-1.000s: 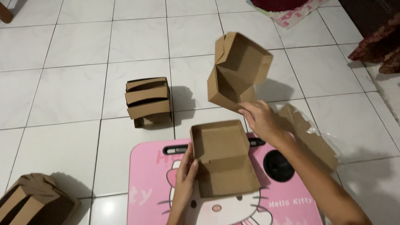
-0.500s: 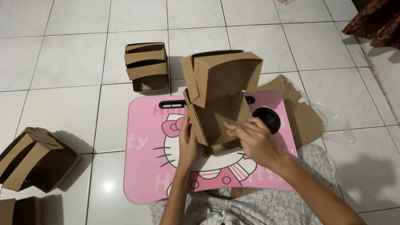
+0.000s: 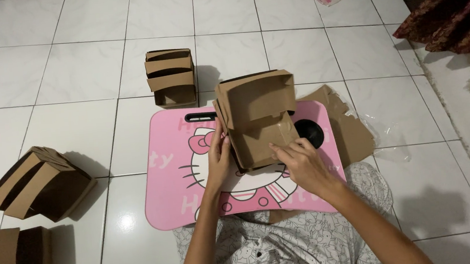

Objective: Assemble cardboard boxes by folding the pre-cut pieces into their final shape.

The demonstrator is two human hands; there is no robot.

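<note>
Brown cardboard box (image 3: 257,121) half-folded, lid up, over pink lap desk (image 3: 165,184). Left hand (image 3: 218,156) grasps its left wall; right hand (image 3: 301,163) pinches near flap. Finished boxes: one far (image 3: 171,78), stacks left (image 3: 39,182). Flat blanks (image 3: 349,126) right remain unfolded.

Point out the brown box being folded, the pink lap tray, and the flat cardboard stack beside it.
brown box (image 3: 255,98), head view, on its raised lid.
pink lap tray (image 3: 165,184), head view, bare left part.
flat cardboard stack (image 3: 349,129), head view, top sheet.
</note>
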